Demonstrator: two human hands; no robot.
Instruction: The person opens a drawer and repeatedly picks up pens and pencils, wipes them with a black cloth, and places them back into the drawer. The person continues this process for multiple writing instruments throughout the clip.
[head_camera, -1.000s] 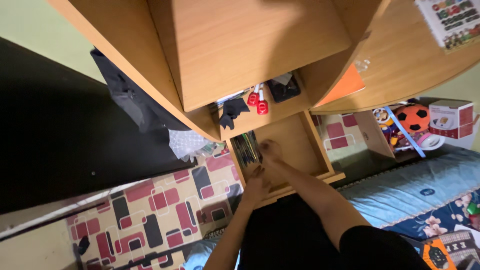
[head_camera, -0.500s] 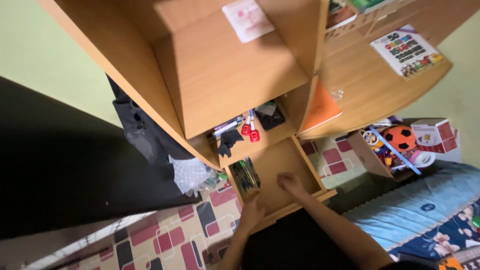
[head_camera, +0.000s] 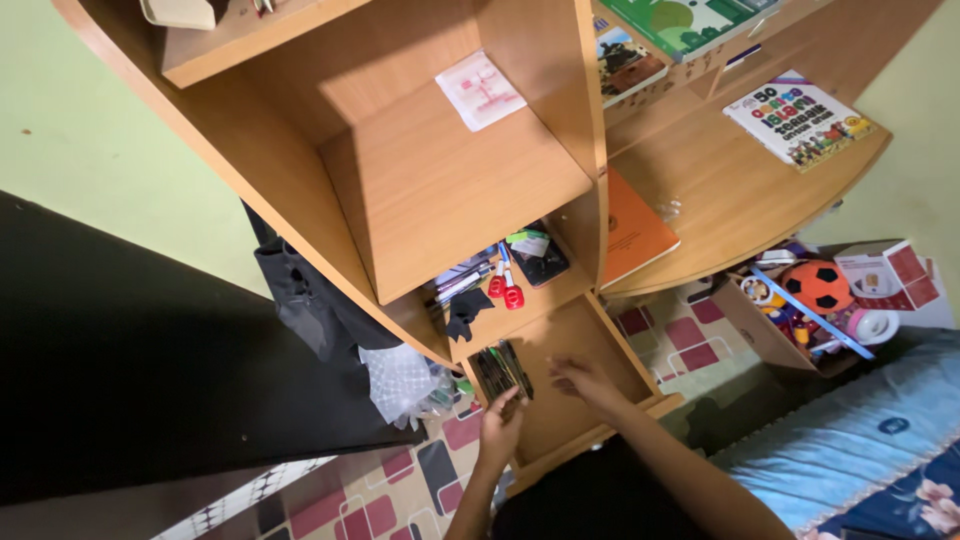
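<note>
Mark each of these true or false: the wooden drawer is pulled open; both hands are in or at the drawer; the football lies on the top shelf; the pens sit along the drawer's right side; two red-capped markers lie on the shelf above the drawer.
1. The drawer is open: true.
2. Left hand and right hand are at the drawer: true.
3. The football lies on the top shelf: false, it sits in a box on the floor.
4. The pens are on the drawer's right: false, left side.
5. Two red-capped markers lie on the shelf above: true.
</note>
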